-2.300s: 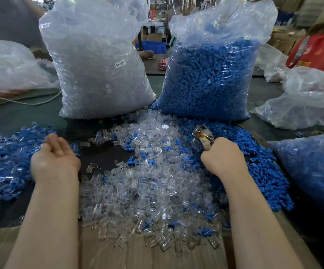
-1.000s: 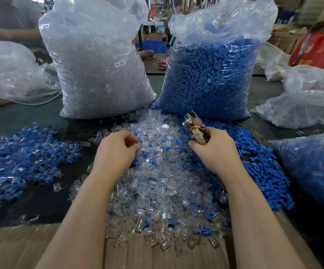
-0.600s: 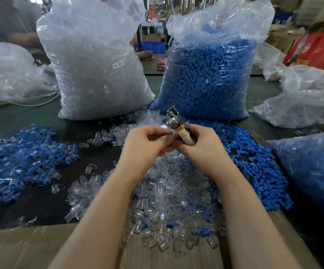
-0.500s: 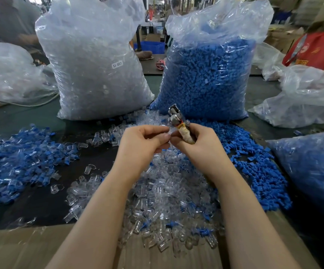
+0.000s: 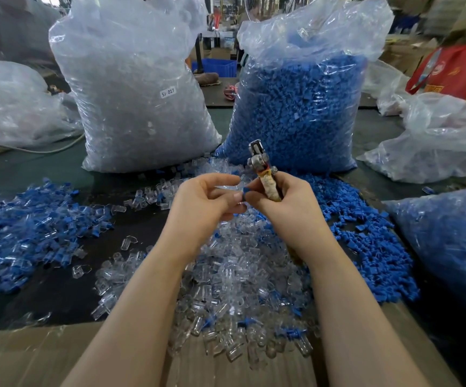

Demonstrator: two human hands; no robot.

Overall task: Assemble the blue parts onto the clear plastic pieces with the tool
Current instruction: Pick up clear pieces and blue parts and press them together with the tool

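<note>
Blue part (image 5: 245,189): pinched betw. fingertips of both hands at frame centre; tiny, shape hard to make out.
L hand (image 5: 202,203): fingers curled, thumb + forefinger on a clear plastic piece (image 5: 226,187) and the blue part; piece mostly hidden by fingers.
R hand (image 5: 285,203): closed round tool (image 5: 264,171), fingertips also at the blue part.
Tool: metal head sticks up toward 12 o'clock, handle wrapped in tan tape w/ red-yellow band; lower handle hidden in palm.
Clear pile (image 5: 234,275): loose clear pieces under both forearms, a few blue ones mixed in.
Blue pile (image 5: 366,238): loose blue parts at 3 o'clock of hands.
Mixed heap (image 5: 28,227): blue-and-clear items at 9 o'clock; can't tell if joined.
Clear bag (image 5: 131,88): at 11 o'clock, white sticker reads "SJ 017".
Blue bag (image 5: 299,107): at 1 o'clock, full of blue parts.
Red bag (image 5: 455,71): far 2 o'clock, yellow writing, unreadable, cut off by edge.
Cardboard (image 5: 30,356): at 6–7 o'clock, cut off at bottom.
Background: blurred.
</note>
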